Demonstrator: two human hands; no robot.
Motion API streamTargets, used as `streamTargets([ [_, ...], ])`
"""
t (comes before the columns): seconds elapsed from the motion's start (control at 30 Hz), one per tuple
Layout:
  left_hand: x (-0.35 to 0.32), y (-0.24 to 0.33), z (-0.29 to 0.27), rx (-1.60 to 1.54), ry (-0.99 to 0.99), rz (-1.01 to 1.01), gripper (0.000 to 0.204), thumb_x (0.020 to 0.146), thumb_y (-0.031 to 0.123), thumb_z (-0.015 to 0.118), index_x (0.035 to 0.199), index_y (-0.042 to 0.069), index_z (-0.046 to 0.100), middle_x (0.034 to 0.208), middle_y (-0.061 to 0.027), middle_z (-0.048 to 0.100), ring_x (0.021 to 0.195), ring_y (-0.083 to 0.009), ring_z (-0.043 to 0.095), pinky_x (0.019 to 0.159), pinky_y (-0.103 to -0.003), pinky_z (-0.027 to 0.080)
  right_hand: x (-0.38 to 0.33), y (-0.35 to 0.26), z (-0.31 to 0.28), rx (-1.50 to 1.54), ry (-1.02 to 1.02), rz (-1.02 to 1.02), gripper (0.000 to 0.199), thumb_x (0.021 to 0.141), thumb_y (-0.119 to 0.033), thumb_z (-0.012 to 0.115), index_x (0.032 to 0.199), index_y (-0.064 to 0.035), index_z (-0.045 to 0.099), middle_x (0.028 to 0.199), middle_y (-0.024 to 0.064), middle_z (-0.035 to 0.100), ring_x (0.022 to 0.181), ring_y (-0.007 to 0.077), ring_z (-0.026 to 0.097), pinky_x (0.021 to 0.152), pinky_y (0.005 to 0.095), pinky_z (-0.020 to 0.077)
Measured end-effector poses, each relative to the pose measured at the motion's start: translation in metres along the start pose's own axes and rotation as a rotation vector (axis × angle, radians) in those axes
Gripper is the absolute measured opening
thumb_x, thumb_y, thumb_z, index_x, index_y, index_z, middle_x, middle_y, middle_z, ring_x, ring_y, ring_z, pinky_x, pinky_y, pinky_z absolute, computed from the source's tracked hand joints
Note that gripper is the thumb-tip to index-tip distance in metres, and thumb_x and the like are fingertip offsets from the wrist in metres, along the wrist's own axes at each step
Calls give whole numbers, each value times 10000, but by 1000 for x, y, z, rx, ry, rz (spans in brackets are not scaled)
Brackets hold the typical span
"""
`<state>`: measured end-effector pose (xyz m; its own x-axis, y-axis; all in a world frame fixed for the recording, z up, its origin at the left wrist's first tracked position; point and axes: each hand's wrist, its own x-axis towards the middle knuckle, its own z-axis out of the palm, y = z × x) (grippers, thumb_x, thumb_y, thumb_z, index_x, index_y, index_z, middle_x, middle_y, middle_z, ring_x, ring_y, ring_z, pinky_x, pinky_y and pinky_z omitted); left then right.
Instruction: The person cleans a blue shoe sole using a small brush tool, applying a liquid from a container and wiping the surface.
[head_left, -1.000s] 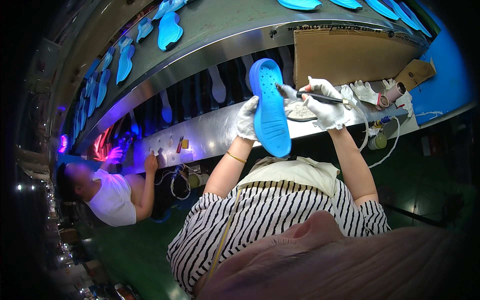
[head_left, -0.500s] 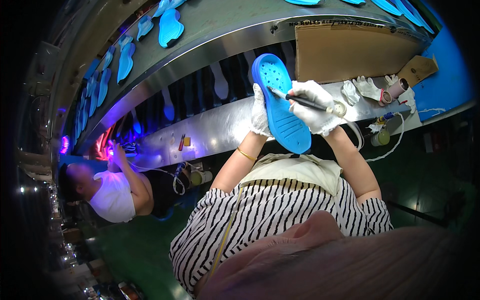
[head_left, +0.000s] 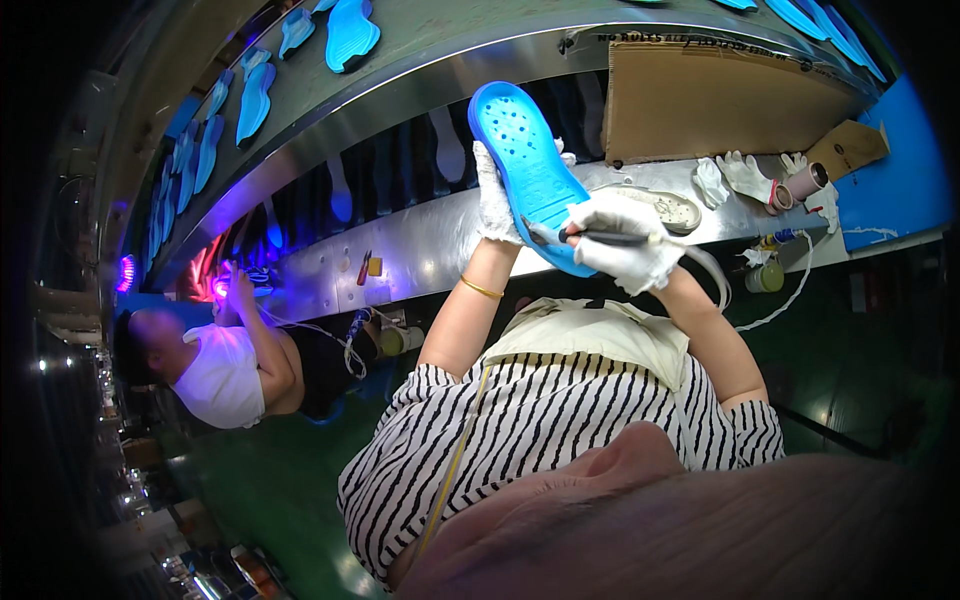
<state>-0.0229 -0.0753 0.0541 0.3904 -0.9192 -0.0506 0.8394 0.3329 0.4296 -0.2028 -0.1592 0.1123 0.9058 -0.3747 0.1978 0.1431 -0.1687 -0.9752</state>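
Observation:
My left hand (head_left: pixel 494 205), in a white glove, grips a bright blue shoe sole (head_left: pixel 530 160) along its left edge. The sole is tilted, its far end dotted with small holes and its near end ridged. My gloved right hand (head_left: pixel 628 245) is closed round a thin brush (head_left: pixel 615 239) with a black handle. The brush's tip is at the left edge of the sole's near part; whether it touches is hard to tell. From behind my right hand a white tube (head_left: pixel 712 272) curves down.
A conveyor belt (head_left: pixel 440 30) with blue soles runs beyond the metal bench (head_left: pixel 410 260). An off-white sole (head_left: pixel 668 208), white gloves (head_left: pixel 745 177) and a cardboard sheet (head_left: pixel 720 105) are on the right. A co-worker (head_left: pixel 225 365) sits at left.
The sole has shifted left and away from me and leans more to the left. My right hand has brought the brush from the holed part down to the near part.

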Motion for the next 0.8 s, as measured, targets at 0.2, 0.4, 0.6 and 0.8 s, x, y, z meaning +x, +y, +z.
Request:
streamTargets([
  [0.2,-24,-14,44,-177,-84,-28,1034,758,807,440,1424,30,297,1369,-203,435,1211,-356,476,1039,-491,402,17,3,-28,124,203,43,140,810,-46,679,944,-19,650,897,56,663,828,99,624,763,264,517],
  [0.4,-23,-26,42,-49,-143,-58,1021,779,809,385,1443,41,277,1406,-186,405,1228,-354,474,1032,-487,413,12,15,-24,5,195,-246,99,834,21,638,916,-9,591,944,65,625,809,97,601,742,247,497],
  [0.6,-6,-11,28,-9,-214,76,1009,788,785,419,1467,60,247,1426,-211,386,1277,-402,411,1041,-527,389,7,7,-4,164,136,-32,104,803,19,656,899,0,619,833,48,619,757,97,611,704,248,512],
  [0.8,-11,-3,42,40,-170,169,1016,790,766,446,1476,53,215,1458,-205,344,1315,-392,372,1091,-537,320,7,10,13,-97,169,-233,158,743,53,675,878,-6,619,874,67,611,776,128,626,693,270,520],
])
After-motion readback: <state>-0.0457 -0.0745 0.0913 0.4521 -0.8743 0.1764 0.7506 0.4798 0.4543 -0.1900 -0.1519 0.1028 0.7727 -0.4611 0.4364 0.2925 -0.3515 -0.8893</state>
